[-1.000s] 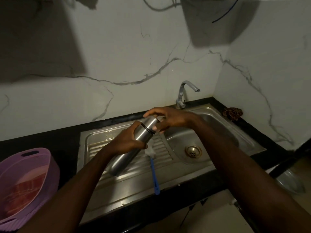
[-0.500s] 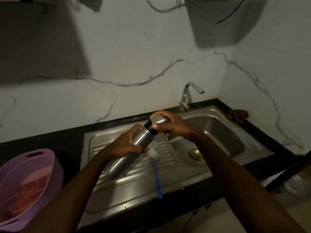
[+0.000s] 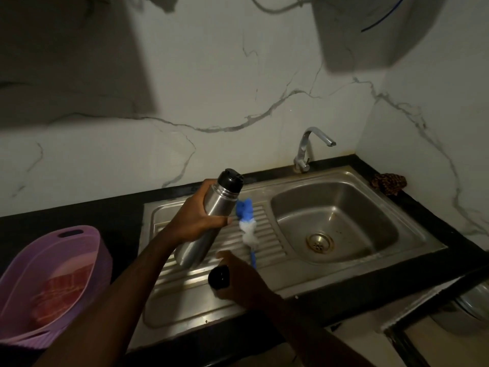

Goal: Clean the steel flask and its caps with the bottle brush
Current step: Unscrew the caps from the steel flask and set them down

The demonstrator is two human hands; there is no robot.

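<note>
Steel flask (image 3: 209,221) tilted over drainboard (image 3: 185,295), gripped by left hand (image 3: 197,221); inner stopper (image 3: 230,180) still on. Right hand (image 3: 238,280) holds removed outer cap (image 3: 219,277). Bottle brush (image 3: 247,226) lies beside. Next, likely: set cap down, unscrew stopper.

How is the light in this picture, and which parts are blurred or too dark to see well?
Head view: dim light; broad shadows darken the upper wall. The right hand and the outer cap in its grip are motion-blurred; the steel flask in the left hand shows soft highlights. The wide lens bends the counter edges.
</note>
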